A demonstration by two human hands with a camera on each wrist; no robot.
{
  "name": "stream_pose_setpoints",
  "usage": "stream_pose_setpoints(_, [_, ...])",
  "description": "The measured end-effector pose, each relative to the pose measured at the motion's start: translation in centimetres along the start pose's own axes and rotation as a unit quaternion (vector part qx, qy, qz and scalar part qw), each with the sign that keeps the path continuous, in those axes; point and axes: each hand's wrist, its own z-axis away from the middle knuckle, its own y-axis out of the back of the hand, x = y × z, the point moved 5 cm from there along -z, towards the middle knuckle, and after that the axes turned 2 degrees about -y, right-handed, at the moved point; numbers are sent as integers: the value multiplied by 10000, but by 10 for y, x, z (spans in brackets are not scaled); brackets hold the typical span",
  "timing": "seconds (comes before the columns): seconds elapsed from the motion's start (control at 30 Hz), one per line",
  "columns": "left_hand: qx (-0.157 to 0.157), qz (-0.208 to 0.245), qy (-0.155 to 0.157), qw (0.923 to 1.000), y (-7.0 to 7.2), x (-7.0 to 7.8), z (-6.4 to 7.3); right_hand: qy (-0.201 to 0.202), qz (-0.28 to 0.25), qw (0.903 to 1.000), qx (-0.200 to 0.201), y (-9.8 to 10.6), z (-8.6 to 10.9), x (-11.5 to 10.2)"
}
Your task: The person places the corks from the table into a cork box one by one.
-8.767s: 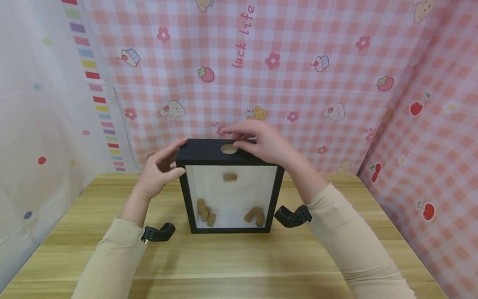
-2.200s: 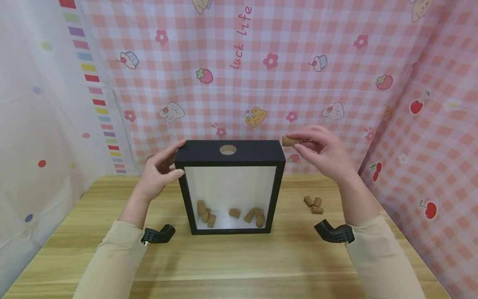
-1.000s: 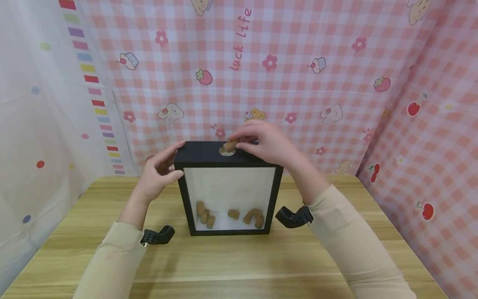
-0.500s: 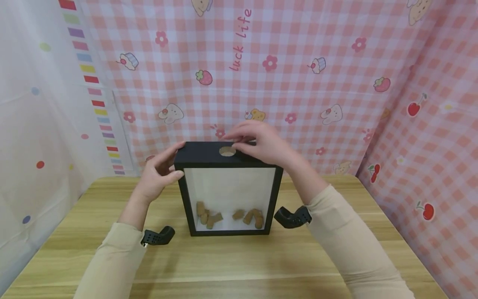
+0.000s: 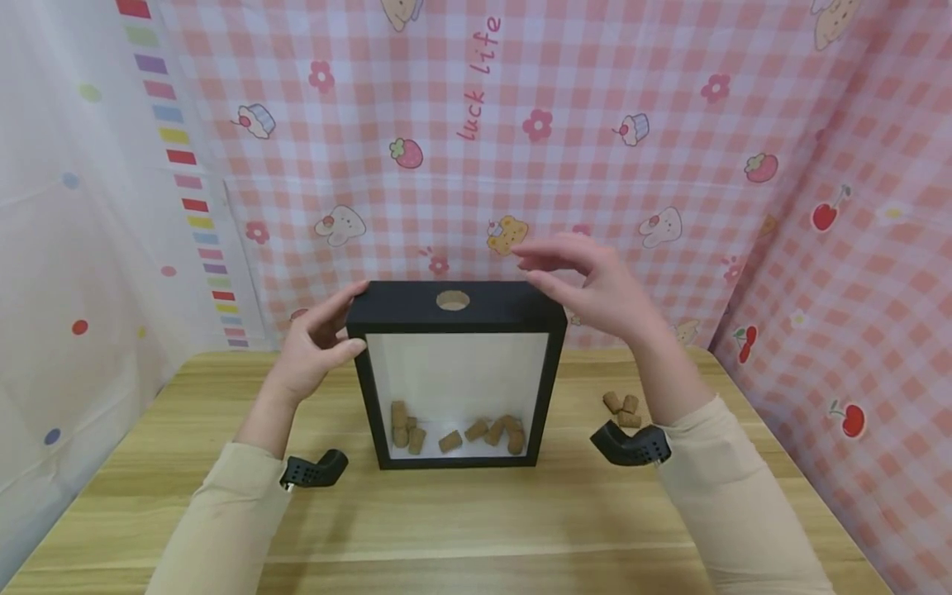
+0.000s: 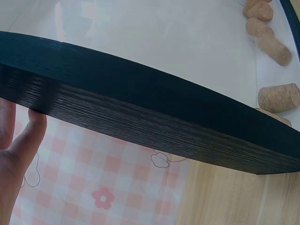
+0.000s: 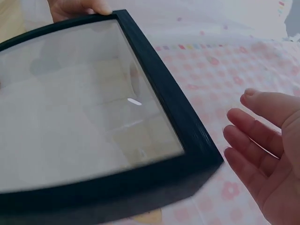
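Note:
A black shadow box frame [image 5: 461,307] with a clear front and a round hole [image 5: 453,300] in its top stands upright on the table. Several wine corks [image 5: 449,441] lie along its bottom inside. My left hand [image 5: 308,343] grips the box's upper left corner, thumb on the front edge, fingers behind. In the left wrist view, corks [image 6: 279,97] show through the clear pane. My right hand [image 5: 587,281] hangs above the box's upper right corner with loosely bent fingers, holding nothing. In the right wrist view, the right hand [image 7: 269,145] is apart from the frame.
A small group of loose corks [image 5: 629,420] lies on the wooden table [image 5: 476,529] right of the box. A pink checked cloth [image 5: 595,66] hangs behind and at the right, and a white dotted cloth [image 5: 67,248] at the left. Each wrist wears a black camera mount [image 5: 320,468].
The right hand let a cork go through the top hole and moved right, off the hole. That cork now lies on the box's bottom. The left hand stays in place.

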Motion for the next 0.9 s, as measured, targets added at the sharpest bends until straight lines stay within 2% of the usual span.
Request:
stream_pose_setpoints(0.27, [17,24,9,10000,1,0,0,-473,-267,9981,278,22,35,19])
stream_pose_setpoints(0.6, [63,-125,147,9998,1,0,-1,-1131,-209,9925,410,33,88,55])
stream_pose_setpoints(0.9, [59,-80,128,9999,1,0,-1,-2034,-62,9778,510,32,145,99])
